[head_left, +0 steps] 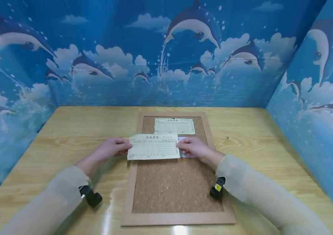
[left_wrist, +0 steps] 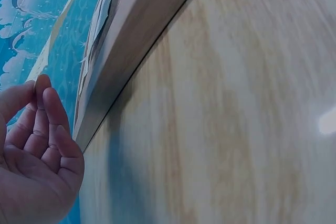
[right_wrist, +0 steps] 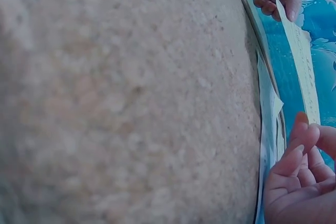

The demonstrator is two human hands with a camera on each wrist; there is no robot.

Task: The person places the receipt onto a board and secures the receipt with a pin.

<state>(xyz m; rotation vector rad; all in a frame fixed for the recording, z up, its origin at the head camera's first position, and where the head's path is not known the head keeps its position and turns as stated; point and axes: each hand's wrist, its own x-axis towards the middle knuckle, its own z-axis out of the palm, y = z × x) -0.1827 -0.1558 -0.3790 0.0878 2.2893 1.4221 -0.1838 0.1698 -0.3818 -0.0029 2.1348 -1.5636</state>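
Note:
A pale yellow printed form with a ruled grid is stretched between both hands, raised above the cork board. My left hand pinches its left edge between thumb and fingers. At the opposite edge my right hand pinches it the same way. In the right wrist view the form appears nearly edge-on, apart from the board. A similar form lies on the upper part of the board, with a small dark pin-like spot at its top edge. A whitish sheet on the board is partly hidden behind the held form and right hand.
The board's light wooden frame rests on a wood-grain table. A small dark speck lies on the table right of the board. Dolphin-print curtains enclose the back and sides. Each forearm wears a black wrist camera.

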